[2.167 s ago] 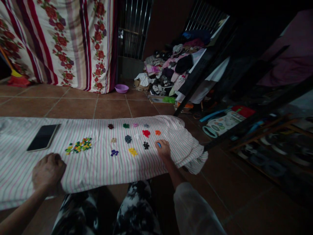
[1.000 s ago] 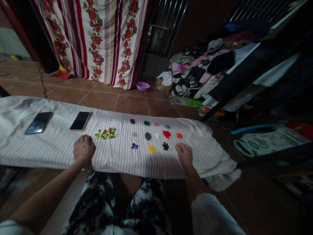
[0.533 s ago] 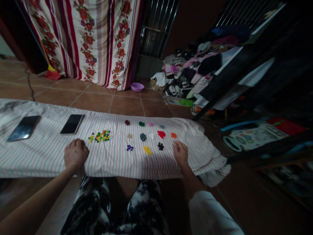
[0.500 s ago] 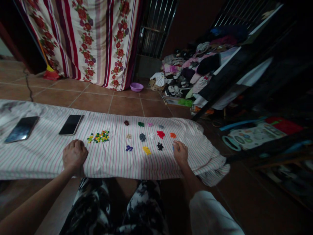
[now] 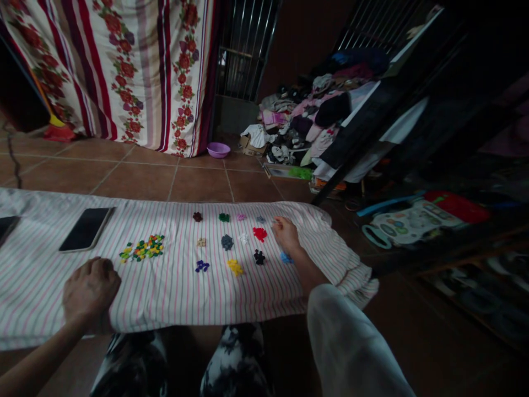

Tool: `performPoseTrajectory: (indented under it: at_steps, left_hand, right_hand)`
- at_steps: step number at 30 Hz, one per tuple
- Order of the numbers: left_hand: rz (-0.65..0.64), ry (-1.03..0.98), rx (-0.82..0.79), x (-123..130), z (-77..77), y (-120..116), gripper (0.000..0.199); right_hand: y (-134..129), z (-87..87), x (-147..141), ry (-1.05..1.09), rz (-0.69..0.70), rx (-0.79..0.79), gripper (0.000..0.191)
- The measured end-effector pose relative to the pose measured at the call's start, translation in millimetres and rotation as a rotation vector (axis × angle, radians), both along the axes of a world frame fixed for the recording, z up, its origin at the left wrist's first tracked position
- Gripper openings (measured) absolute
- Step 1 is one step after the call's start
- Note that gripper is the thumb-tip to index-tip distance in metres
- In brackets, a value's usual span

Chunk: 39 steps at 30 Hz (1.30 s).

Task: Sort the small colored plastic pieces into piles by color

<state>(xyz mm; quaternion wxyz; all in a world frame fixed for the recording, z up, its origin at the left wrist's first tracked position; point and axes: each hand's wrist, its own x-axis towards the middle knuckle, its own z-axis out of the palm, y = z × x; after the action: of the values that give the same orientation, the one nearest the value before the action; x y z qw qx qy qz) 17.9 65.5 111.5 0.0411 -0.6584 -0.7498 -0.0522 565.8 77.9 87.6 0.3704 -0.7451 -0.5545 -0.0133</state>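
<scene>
My right hand (image 5: 286, 236) is over the right end of the cloth, fingertips pinched together beside the red pile (image 5: 260, 234) and the grey-blue pile (image 5: 260, 219). Whatever is between those fingertips is too small to make out. A light blue pile (image 5: 286, 257) lies just below the wrist. My left hand (image 5: 91, 288) rests on the cloth with curled fingers, its palm hidden. Nearby is a mixed heap of small green, yellow and orange pieces (image 5: 144, 249). Single-colour piles lie between the hands, among them black (image 5: 259, 257), yellow (image 5: 235, 267), dark grey (image 5: 227, 242) and purple (image 5: 202, 266).
A striped cloth (image 5: 173, 298) covers the long surface before me. One phone (image 5: 86, 229) lies beyond my left hand, another (image 5: 6, 226) at the left edge. On the tiled floor stand a purple basin (image 5: 218, 150) and a heap of clothes (image 5: 306, 116).
My right hand has moved away from me, off the light blue pile, which now shows; the orange pile is now hidden. The view has shifted right, and my left hand still rests on the cloth.
</scene>
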Motion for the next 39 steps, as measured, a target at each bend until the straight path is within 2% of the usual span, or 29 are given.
performPoseTrajectory:
  at_steps: [6,10,18,27,34,39]
  left_hand:
    - [0.012,0.006,0.015,1,-1.6,1,0.031]
    - [-0.015,0.013,0.034,-1,-3.4,3,0.03]
    - [-0.004,-0.007,0.05,-3,-10.1,5,0.03]
    - [-0.003,-0.014,0.043,-2,-6.6,6,0.031]
    - [0.013,-0.008,0.042,0,-5.1,4,0.03]
    - [0.021,-0.039,0.056,2,-1.5,1,0.031]
  right_hand:
    - [43,9.1,-20,-0.067,-0.054,-0.379,0.039]
    - [57,7.4,-24,-0.098,-0.017,-0.454,0.038]
    - [66,1.8,-23,-0.137,-0.043,-0.446,0.028]
    - [66,3.9,-21,-0.107,-0.02,-0.41,0.028]
    - [52,7.2,-22,-0.107,0.051,-0.247,0.025]
    - [41,10.5,-39,-0.073,0.125,-0.128,0.028]
